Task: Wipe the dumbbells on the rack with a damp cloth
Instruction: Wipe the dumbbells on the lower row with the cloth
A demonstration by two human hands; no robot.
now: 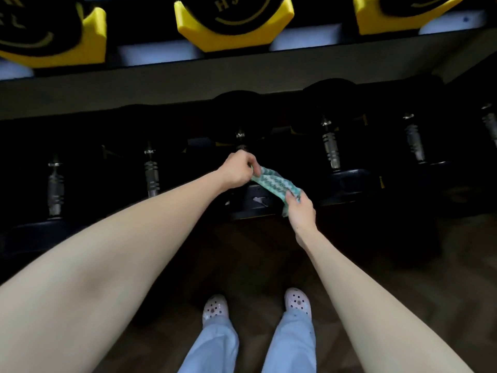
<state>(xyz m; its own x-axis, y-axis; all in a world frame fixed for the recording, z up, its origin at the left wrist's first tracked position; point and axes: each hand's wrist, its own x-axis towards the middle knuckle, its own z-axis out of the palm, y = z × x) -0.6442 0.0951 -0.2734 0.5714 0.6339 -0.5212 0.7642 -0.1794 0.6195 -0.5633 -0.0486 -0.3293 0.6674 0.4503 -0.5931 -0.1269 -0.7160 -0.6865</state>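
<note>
While left hand (238,169) and right hand (301,210) pinch the green cloth (274,182) over a lower dumbbell (252,204), black-and-yellow dumbbells (234,21) overhang above.

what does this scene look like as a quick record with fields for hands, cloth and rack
left hand: pinches far end of cloth
right hand: pinches its near end
cloth: green patterned, stretched over a lower-row dumbbell; contact unclear
lower row: black dumbbells with metal handles
upper shelf: black dumbbell heads in yellow cradles
feet: pale clogs on dark floor
</note>
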